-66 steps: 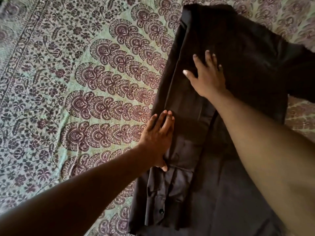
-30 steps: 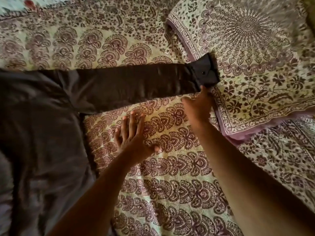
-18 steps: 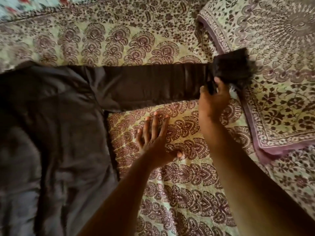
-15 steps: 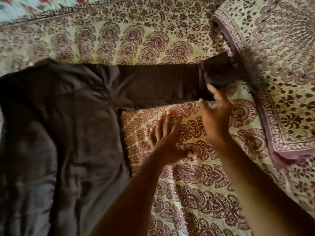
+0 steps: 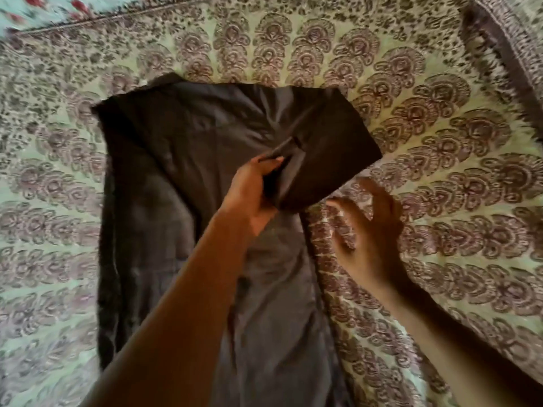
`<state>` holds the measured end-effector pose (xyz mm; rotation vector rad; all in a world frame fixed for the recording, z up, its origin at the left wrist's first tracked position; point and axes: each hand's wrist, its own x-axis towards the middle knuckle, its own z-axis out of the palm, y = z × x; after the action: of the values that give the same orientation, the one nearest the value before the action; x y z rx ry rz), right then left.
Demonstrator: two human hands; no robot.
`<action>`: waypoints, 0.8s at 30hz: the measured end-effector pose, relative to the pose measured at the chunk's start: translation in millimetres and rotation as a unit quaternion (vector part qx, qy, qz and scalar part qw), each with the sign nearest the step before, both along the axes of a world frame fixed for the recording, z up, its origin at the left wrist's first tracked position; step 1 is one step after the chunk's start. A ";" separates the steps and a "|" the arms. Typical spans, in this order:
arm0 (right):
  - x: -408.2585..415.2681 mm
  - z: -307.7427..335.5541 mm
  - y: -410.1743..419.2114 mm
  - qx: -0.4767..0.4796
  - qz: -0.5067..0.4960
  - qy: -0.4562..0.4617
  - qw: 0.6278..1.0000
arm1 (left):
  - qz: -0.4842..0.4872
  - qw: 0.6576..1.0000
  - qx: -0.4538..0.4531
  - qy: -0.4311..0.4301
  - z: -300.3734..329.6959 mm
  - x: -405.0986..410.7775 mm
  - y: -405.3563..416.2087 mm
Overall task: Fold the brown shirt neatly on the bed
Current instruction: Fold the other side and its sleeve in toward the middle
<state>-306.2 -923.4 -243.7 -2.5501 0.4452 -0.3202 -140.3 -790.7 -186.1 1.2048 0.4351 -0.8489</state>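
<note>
Brown shirt (image 5: 182, 218) lies flat on the bed (image 5: 440, 142): thin, limp, slightly slick cloth. Left hand (image 5: 252, 192) pinches the sleeve cuff (image 5: 282, 154), the firmest hold; right hand (image 5: 370, 230) rests spread, holding nothing.

The left arm extends forward with the left hand (image 5: 255, 191) gripping the sleeve cuff (image 5: 279, 155), while the right hand (image 5: 368, 230) rests palm down with fingers spread.
</note>
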 end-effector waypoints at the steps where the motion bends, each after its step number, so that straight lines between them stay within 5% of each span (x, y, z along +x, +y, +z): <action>1: 11.8 -0.4 5.4 0.015 -0.031 0.034 0.999 | 0.003 0.999 -0.030 0.011 9.3 6.4 15.6; 6: 76.2 0.1 51.3 -0.036 -0.025 0.171 0.984 | -0.047 0.994 -0.076 -0.055 52.5 28.0 106.2; 12: 138.1 4.4 101.2 -0.068 -0.024 0.199 0.977 | -0.078 0.973 0.115 -0.186 77.1 90.5 215.9; 17: 169.3 21.8 159.6 -0.102 0.011 0.152 0.983 | 0.012 0.919 0.277 -0.280 69.7 161.3 302.8; 24: 211.2 23.6 247.1 -0.178 0.076 0.165 0.967 | 0.179 0.949 0.214 -0.148 17.7 227.8 384.5</action>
<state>-94.9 -676.3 -220.1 -2.9833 0.3318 0.0961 87.4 -406.2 -168.5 1.5648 0.5883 -0.2541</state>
